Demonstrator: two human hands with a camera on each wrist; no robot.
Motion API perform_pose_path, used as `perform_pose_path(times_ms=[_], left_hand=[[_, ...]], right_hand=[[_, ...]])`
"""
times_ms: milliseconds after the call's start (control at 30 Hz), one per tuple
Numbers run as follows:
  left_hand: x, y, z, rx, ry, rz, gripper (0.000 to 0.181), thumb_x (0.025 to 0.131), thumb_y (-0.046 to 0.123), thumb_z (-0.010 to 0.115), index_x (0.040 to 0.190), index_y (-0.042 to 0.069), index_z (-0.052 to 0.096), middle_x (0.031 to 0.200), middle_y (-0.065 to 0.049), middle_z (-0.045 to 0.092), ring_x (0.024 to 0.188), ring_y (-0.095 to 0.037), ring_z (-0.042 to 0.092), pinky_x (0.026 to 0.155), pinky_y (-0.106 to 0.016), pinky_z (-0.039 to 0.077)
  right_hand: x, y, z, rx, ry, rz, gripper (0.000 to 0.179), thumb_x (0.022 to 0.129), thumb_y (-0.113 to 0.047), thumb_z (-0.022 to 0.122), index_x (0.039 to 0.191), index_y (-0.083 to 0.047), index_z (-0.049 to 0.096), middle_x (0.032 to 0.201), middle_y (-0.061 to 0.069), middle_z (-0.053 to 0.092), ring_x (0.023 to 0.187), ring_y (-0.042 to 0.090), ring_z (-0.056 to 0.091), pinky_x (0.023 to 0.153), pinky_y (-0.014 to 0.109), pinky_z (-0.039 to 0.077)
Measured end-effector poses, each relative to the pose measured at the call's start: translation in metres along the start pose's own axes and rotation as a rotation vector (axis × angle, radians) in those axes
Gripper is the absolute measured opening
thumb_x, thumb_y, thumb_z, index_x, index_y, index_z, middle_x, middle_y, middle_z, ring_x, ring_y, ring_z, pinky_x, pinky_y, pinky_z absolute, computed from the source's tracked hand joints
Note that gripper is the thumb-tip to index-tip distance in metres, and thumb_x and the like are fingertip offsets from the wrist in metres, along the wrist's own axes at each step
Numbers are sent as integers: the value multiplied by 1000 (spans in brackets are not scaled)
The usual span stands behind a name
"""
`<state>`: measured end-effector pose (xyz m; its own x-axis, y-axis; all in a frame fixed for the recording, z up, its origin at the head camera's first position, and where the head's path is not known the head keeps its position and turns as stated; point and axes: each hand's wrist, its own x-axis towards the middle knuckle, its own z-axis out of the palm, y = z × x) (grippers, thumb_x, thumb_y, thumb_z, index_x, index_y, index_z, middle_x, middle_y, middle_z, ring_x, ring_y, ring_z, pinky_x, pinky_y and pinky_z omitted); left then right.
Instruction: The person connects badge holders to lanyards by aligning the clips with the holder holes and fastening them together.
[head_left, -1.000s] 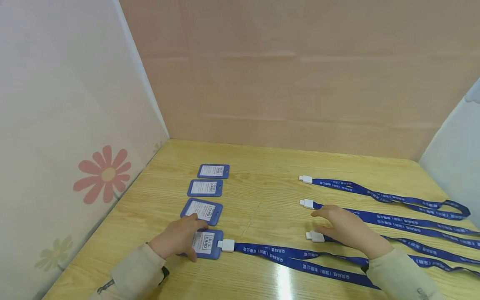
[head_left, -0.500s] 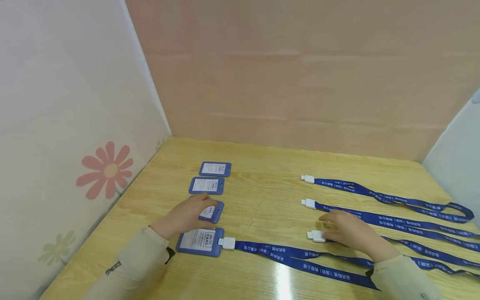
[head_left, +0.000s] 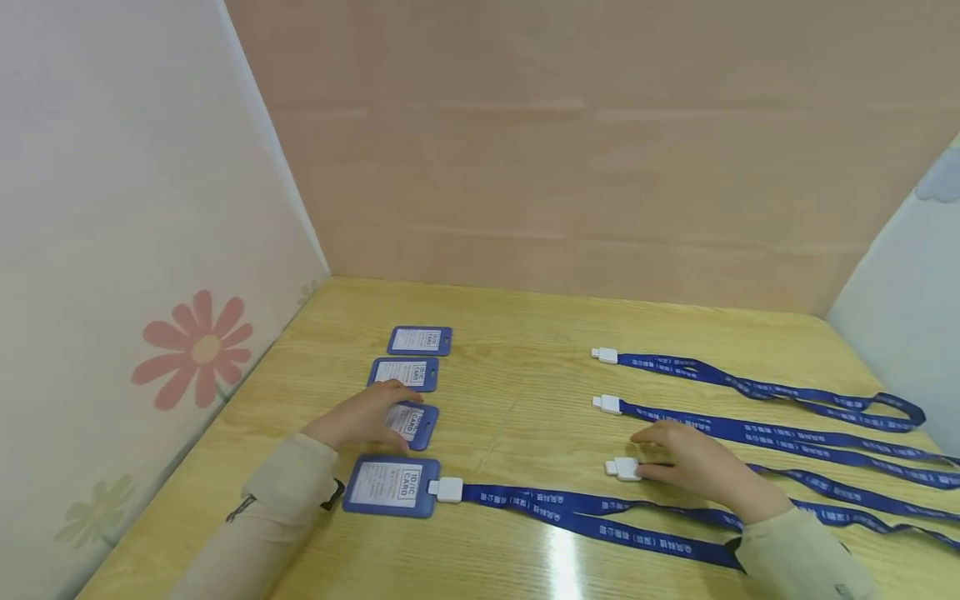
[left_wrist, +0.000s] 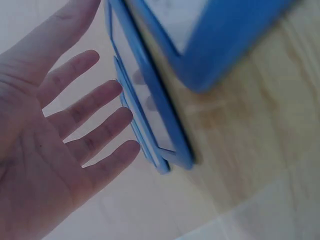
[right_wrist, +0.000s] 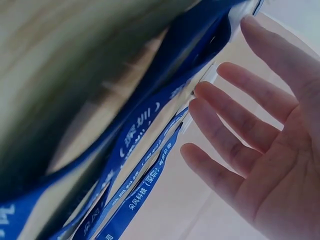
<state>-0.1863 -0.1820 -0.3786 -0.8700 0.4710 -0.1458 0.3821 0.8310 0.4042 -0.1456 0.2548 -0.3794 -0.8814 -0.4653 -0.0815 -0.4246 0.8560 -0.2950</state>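
Wooden table [head_left: 525, 367] at lower frame, flowered wall [head_left: 90, 250] at left; your left hand [head_left: 365, 417] is spread near a badge [head_left: 417, 426], your relaxed right hand [head_left: 701, 471] perhaps touching a clip [head_left: 625, 469].

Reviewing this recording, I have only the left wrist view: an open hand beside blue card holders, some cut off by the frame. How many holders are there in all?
Observer: The head view shows four blue card holders in a column on the table.
Operator: Is any of them joined to a lanyard?
Observer: Just the nearest holder; a lanyard's white clip meets its slotted end.
Operator: Where is the right hand?
Observer: Its thumb is at the edge of the next lanyard's clip; I can't tell whether it touches.
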Motion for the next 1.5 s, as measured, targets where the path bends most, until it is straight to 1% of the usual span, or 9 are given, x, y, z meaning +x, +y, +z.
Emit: perform_pose_path(times_ms=[200,500,667,800,933,1067,1233,1367,1500], left_hand=[[0,-9,1,-22,-5,-23,70,66,37,82,126,12,57,128,-12,54,120,-31,49,103,-50,40],[5,-12,3,-51,-9,-13,71,64,35,83,125,9,57,123,-12,54,114,-28,51,102,-49,41],[5,-12,2,-54,-4,-25,69,65,34,83,124,10,58,122,-11,54,113,-27,51,102,-49,41],[4,-11,1,-52,-8,-33,68,65,34,83,124,10,58,123,-11,54,113,-27,51,102,-50,41],[4,-11,2,-52,-10,-39,68,65,33,84,124,10,58,122,-11,54,112,-27,51,102,-50,41],[3,-12,1,-54,-3,-39,68,65,33,83,124,10,59,121,-11,54,111,-27,51,101,-50,41],[2,-16,3,-42,8,-34,68,65,36,83,123,11,59,121,-11,54,111,-27,51,101,-50,42],[2,-19,5,-30,20,-42,69,64,38,83,124,11,59,121,-11,55,112,-28,51,100,-50,42],[1,-20,5,-32,30,-55,70,63,37,84,123,12,59,121,-11,54,113,-29,50,101,-51,41]], right_hand=[[0,-2,2,20,0,13,40,79,-31,72,110,-6,66,110,10,67,104,32,62,87,49,51],[-2,-5,4,47,2,11,39,77,-38,73,108,-14,67,110,2,66,101,25,62,86,46,52],[-1,-4,5,55,-18,12,39,76,-42,73,106,-19,67,106,-3,64,95,16,61,82,40,54],[0,-4,5,53,-33,3,36,76,-40,73,105,-19,68,100,-6,62,87,8,58,76,32,54],[1,-5,5,49,-46,5,33,76,-37,74,104,-18,69,96,-8,60,83,4,55,74,28,53],[2,-6,5,50,-53,16,30,77,-32,74,103,-18,69,95,-8,61,84,5,56,75,29,53],[4,-9,4,53,-57,41,28,77,-27,74,102,-15,68,99,-5,63,90,12,60,81,37,54],[6,-11,-1,61,-31,53,25,78,-23,73,100,-13,67,100,-1,66,92,16,60,82,41,54],[7,-15,-7,54,7,45,24,79,-23,73,100,-12,66,98,1,67,90,17,63,80,41,55]])
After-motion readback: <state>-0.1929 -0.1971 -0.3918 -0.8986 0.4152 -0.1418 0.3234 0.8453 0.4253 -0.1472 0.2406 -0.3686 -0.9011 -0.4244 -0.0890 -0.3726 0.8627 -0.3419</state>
